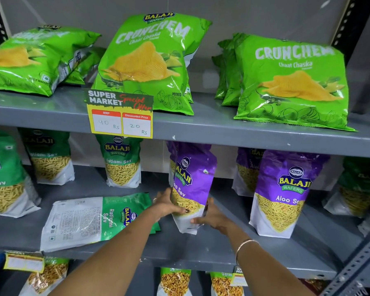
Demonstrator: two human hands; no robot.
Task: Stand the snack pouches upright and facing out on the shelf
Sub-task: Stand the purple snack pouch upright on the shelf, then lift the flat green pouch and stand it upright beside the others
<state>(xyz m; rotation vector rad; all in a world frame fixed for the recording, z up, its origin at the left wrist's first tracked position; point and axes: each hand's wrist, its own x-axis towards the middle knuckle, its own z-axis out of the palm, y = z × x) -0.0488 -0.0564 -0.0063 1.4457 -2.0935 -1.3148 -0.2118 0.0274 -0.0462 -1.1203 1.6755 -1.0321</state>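
Observation:
A purple Aloo Sev pouch (191,182) stands on the middle shelf (222,248), turned partly to the left and a little tilted. My left hand (168,205) grips its lower left side and my right hand (212,216) grips its lower right edge. To its left a green Ratlami Sev pouch (90,221) lies flat with its back label up. Another purple Aloo Sev pouch (284,193) stands upright and faces out on the right. Green Ratlami Sev pouches (122,163) stand upright further back and to the left.
Green Crunchem chip bags (293,82) lean and lie on the upper shelf, above a price tag (121,114) clipped to its front edge. More pouches (174,282) stand on the bottom shelf. A perforated metal upright (355,268) runs along the right side.

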